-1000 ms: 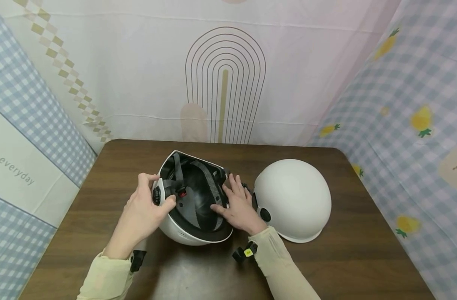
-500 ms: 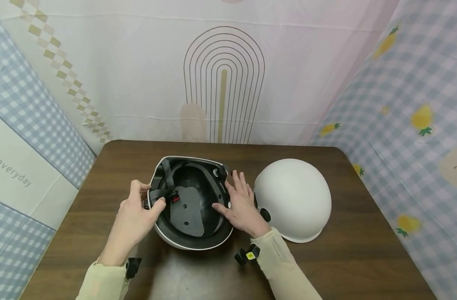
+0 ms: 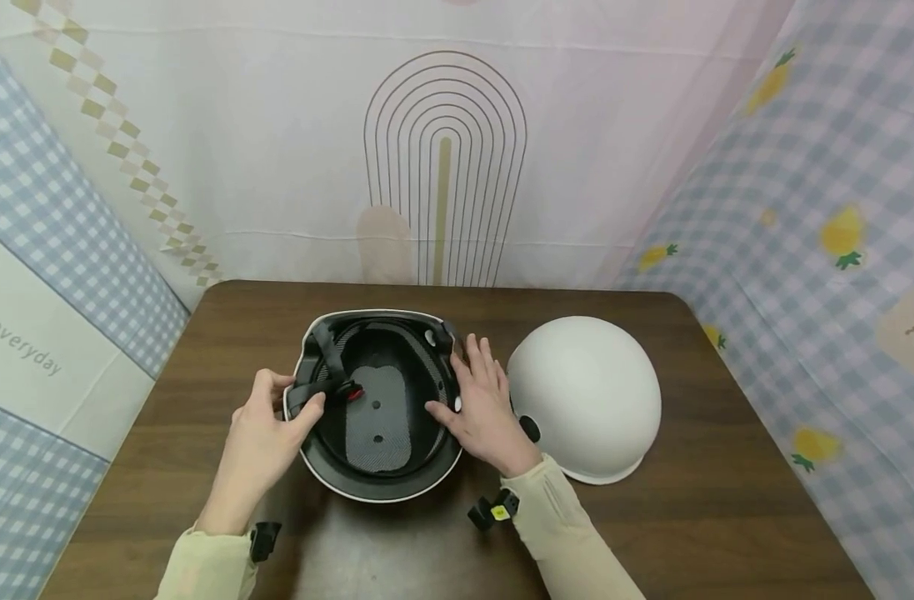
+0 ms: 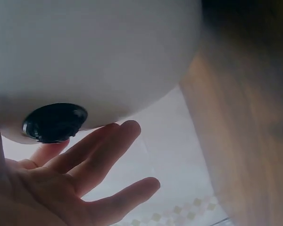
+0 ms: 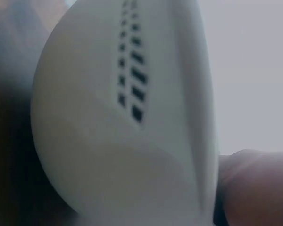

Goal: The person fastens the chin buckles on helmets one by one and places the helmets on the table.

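Observation:
An upturned white helmet (image 3: 377,421) lies on the table with its black padded inside facing up. A dark chin strap (image 3: 329,354) with a red-marked buckle (image 3: 353,392) crosses its left part. My left hand (image 3: 265,442) grips the left rim, thumb inside and fingers outside. Those fingers touch the shell near a round black knob (image 4: 55,122) in the left wrist view. On the opposite rim, my right hand (image 3: 486,408) has its thumb over the inside and its fingers along the outside. The right wrist view shows the white shell with dark vent slots (image 5: 137,80).
A second white helmet (image 3: 587,400) sits dome up just right of my right hand, with a black round piece (image 3: 529,428) on its side. Both rest on a brown wooden table (image 3: 696,525). A patterned cloth (image 3: 292,150) hangs behind the table's far edge.
The helmet has turned and levelled so its opening faces more directly up, its left side lowering. My left hand has moved left and down with it. My right hand has stayed nearly in place.

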Motion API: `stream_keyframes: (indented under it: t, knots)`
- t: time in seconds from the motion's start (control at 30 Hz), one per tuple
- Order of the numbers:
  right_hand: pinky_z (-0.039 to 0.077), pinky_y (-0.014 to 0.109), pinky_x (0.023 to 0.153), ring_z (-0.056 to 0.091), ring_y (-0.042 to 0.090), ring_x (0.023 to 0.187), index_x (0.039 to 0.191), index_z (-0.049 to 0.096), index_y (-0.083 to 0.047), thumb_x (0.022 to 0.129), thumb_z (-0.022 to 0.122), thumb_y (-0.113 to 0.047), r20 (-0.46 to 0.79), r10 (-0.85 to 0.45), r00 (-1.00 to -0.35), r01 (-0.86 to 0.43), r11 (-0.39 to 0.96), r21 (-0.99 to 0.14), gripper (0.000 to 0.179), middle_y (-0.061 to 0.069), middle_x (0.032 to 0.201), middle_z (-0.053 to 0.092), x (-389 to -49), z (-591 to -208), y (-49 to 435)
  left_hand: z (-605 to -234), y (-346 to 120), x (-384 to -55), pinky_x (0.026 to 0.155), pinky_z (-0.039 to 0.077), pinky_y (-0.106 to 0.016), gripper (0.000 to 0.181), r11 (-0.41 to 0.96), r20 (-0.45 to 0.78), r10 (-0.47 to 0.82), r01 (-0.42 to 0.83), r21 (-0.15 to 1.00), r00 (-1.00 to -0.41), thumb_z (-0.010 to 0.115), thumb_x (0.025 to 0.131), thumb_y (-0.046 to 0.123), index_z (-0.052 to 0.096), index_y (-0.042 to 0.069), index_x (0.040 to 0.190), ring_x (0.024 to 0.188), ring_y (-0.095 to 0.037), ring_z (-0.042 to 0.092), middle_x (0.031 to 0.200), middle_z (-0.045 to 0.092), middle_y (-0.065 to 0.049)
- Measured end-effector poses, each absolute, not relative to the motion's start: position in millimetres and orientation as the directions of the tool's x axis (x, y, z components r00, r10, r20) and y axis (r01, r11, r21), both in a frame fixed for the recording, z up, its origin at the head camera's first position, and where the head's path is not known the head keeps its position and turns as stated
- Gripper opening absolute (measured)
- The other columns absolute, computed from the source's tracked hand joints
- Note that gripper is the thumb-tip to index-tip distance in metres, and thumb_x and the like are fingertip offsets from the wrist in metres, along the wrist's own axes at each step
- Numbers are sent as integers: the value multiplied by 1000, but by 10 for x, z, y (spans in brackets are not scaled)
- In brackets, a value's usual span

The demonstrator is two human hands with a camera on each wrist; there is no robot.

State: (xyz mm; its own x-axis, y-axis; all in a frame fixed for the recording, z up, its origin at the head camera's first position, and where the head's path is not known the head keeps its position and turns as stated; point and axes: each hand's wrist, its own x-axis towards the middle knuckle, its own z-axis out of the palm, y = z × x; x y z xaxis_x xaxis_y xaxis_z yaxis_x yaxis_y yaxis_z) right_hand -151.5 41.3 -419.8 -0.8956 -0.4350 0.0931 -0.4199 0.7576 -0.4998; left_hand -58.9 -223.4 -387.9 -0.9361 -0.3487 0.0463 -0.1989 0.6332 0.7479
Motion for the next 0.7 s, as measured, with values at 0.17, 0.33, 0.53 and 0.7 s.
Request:
stream_keyframes:
  t: [0.17, 0.33, 0.53, 0.7]
  knots:
    - [5, 54, 115, -10, 23, 147, 150, 33, -4, 91, 65, -46, 125, -432, -893, -434, 757, -489, 80, 14, 162, 3, -1490, -4167, 411, -3977, -2256, -590, 77, 43, -49, 51, 646, 53, -361, -209, 734, -931, 64, 90, 43, 47, 8, 123, 101, -39, 57, 109, 68, -17]
    - [5, 54, 115, -9, 24, 147, 151, 33, -4, 91, 65, -46, 137, -430, -892, -438, 751, -494, 80, 15, 161, 4, -1468, -4149, 395, -4049, -2275, -595, 74, 44, -48, 49, 645, 88, -382, -197, 739, -920, 66, 89, 41, 49, 9, 122, 94, -35, 62, 106, 68, -15]
    - [3, 53, 115, -12, 21, 147, 151, 32, -5, 91, 65, -45, 141, -433, -890, -439, 732, -521, 80, 13, 162, 3, -1462, -4127, 367, -4121, -2306, -581, 75, 43, -43, 46, 611, 85, -404, -199, 766, -911, 66, 90, 37, 48, 9, 122, 96, -33, 62, 110, 68, -15]
    - [4, 53, 115, -8, 22, 147, 153, 27, -6, 90, 64, -52, 129, -424, -896, -421, 723, -547, 86, 12, 162, 1, -1466, -4125, 384, -4111, -2298, -577, 74, 44, -47, 48, 626, 71, -399, -215, 750, -914, 66, 89, 39, 48, 10, 122, 96, -35, 62, 111, 68, -16]
